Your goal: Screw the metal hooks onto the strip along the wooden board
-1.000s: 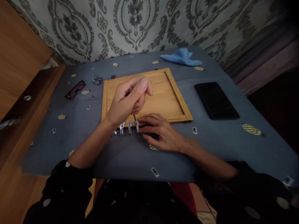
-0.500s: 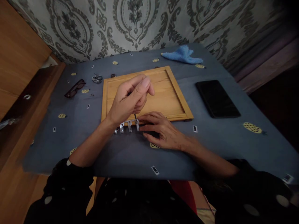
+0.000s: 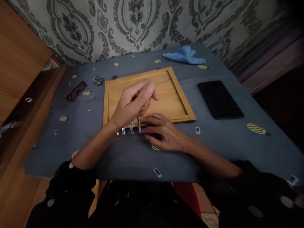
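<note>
My left hand is closed in a fist above the wooden framed panel. A thin dark shaft, like a screwdriver's, points down from it; the handle is hidden in my fingers. The shaft's lower end meets a strip of shiny metal hooks along the panel's near edge. My right hand lies low beside the strip's right end, fingers stretched and apart. Its fingertips rest against the last hook and the panel's edge.
Eyeglasses, a small metal object and a tiny metal piece lie left of the panel on the blue-grey cloth. A blue cloth sits at the back. To the right lies a black tablet or phone.
My left fist has shifted very slightly right and down, still over the same hook. My right hand stays in place on the strip's end.
</note>
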